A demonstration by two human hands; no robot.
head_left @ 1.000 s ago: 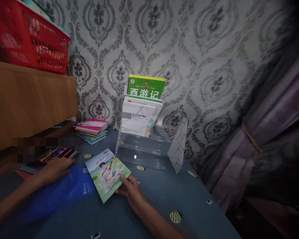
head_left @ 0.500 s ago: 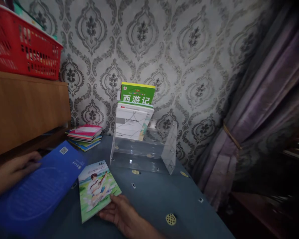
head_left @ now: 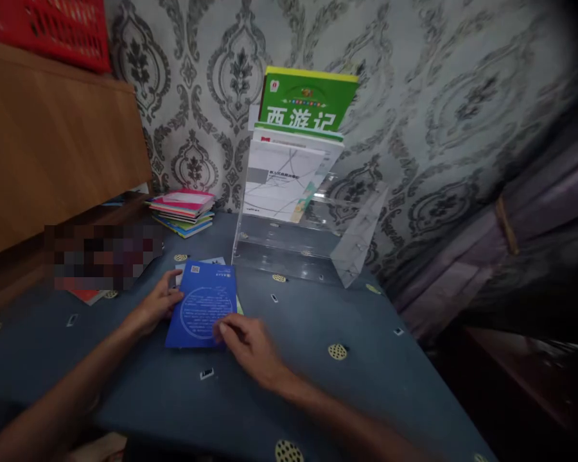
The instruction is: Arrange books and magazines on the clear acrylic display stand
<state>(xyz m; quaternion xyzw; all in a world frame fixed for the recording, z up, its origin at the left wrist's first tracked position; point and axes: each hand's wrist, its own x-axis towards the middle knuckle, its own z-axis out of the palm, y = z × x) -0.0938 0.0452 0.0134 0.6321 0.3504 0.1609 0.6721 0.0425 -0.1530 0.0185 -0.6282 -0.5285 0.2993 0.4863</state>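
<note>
A blue book (head_left: 207, 301) with pale print and a small code square lies over the illustrated book (head_left: 240, 306), whose light blue top edge and green right edge peek out from beneath. My left hand (head_left: 160, 300) holds the left side of the blue book, with fingers closed at its edge. At the lower right corner, my right hand (head_left: 250, 346) pinches the blue book; its fingertips are slightly blurred. Behind both hands stands a clear acrylic rack (head_left: 289, 247). White-covered books (head_left: 279, 183) and a green book with a yellow top (head_left: 313, 96) lean in its upper tiers.
A stack of colourful books (head_left: 185, 208) sits by the wall, left of the rack. Another book (head_left: 89, 295), mostly pixelated, lies on the blue tablecloth (head_left: 289, 398). A wooden cabinet (head_left: 62, 147) bearing a red basket (head_left: 70, 32) borders the left; a curtain (head_left: 467, 256) hangs right.
The blue book has moved right and now lies over the illustrated book. Both hands have come together around them. The view has shifted, and the pixelated book at left has come into sight.
</note>
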